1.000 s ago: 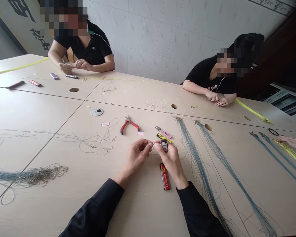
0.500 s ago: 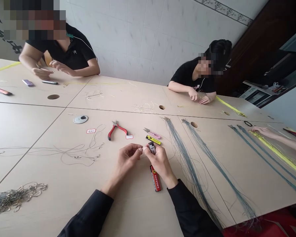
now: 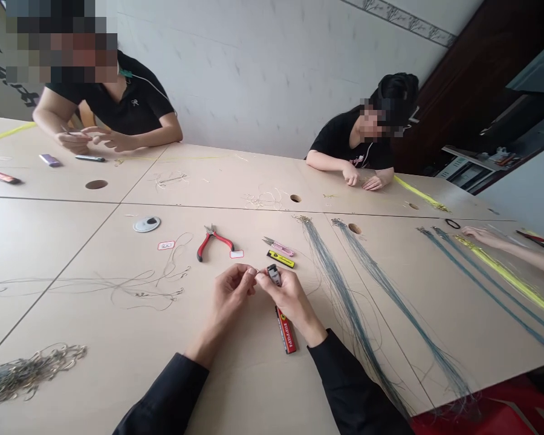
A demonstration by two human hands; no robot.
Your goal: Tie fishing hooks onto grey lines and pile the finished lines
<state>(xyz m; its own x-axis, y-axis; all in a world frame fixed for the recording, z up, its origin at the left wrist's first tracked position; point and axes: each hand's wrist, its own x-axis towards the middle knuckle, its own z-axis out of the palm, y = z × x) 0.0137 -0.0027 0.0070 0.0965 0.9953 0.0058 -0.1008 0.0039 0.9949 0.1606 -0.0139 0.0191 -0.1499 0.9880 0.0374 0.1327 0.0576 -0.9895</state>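
Low over the table, my left hand [image 3: 232, 293] pinches something too small to make out between thumb and forefinger. My right hand [image 3: 291, 297] is closed around a black and silver lighter [image 3: 274, 275], its thumb tip meeting the left fingertips. Partly under the right hand lies a red flat piece with Ferrari lettering [image 3: 286, 332]. Just beyond the hands are a yellow labelled piece [image 3: 281, 259], pink thread snips [image 3: 278, 246] and red-handled pliers [image 3: 204, 246] with their handles spread.
Bundles of blue-grey cords [image 3: 333, 302] stretch along the right. Loose thin cords [image 3: 118, 283] and a pile of hooked cords [image 3: 31, 371] lie at left. A silver disc [image 3: 147, 224] sits farther back. Two people work opposite; another person's arm [image 3: 503, 244] reaches in at right.
My right hand has shifted slightly left, and its thumb tip now meets my left fingertips more closely. The lighter moved with it. The view has tilted a little.
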